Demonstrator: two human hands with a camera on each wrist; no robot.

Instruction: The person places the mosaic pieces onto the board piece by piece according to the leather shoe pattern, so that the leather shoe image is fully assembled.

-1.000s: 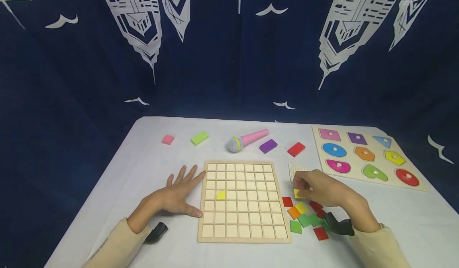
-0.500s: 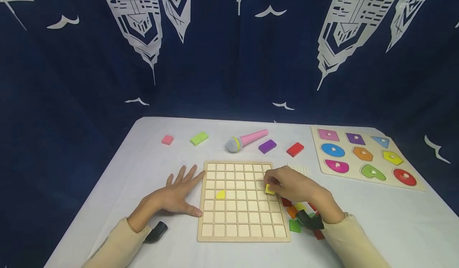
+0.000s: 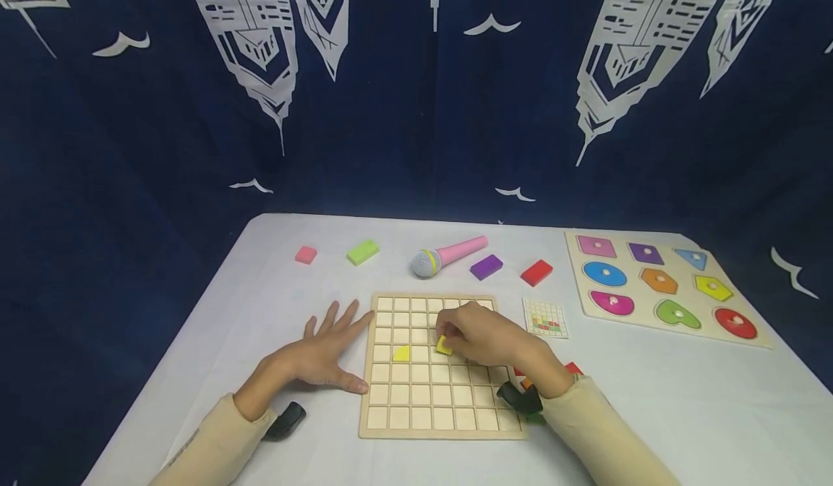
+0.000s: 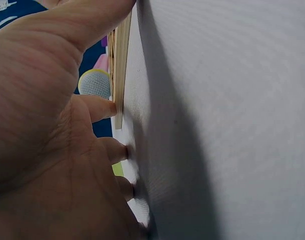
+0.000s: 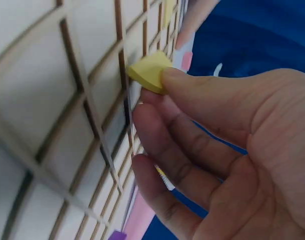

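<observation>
My right hand (image 3: 484, 338) has carried the yellow piece (image 3: 444, 346) in from the loose tiles (image 3: 573, 368) at the board's right, and now pinches it over the middle of the grid board (image 3: 442, 399), two cells right of the yellow tile (image 3: 400, 354) already seated. Left hand (image 3: 322, 356) unchanged: flat on the table (image 3: 651, 399), fingers spread, steadying the board's left edge. Placement looks close, piece not yet down.

The right hand (image 3: 481, 338) and its sleeve cover most of the loose coloured tiles (image 3: 573, 368) beside the grid board (image 3: 442, 417). The pattern card (image 3: 545, 318) is too small to read. The left wrist view cuts off the microphone (image 4: 95, 83).
</observation>
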